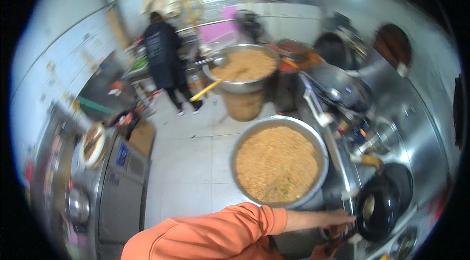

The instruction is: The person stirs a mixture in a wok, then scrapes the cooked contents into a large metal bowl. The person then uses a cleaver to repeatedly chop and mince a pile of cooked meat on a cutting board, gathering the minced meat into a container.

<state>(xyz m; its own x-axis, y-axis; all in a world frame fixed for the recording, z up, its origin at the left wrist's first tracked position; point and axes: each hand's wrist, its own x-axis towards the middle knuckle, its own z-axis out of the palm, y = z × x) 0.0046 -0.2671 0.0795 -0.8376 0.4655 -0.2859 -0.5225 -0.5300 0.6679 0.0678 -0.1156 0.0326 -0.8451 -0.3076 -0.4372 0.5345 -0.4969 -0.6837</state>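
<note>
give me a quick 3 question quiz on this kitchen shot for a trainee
1. True or false: the near round metal basin holds golden fried rice.
2. What does the orange-sleeved hand reach toward? A) black wok B) pink board C) yellow-handled ladle
3. Fill in: the person in dark clothes stands at the ___ end of the tiled floor.

Key: 1 true. 2 A. 3 far.

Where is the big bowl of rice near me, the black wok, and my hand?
Big bowl of fried rice (277, 163), head view, middle of the rice.
Black wok (379, 206), head view, its inner wall.
Hand (339, 218), head view, back of the hand.
</note>
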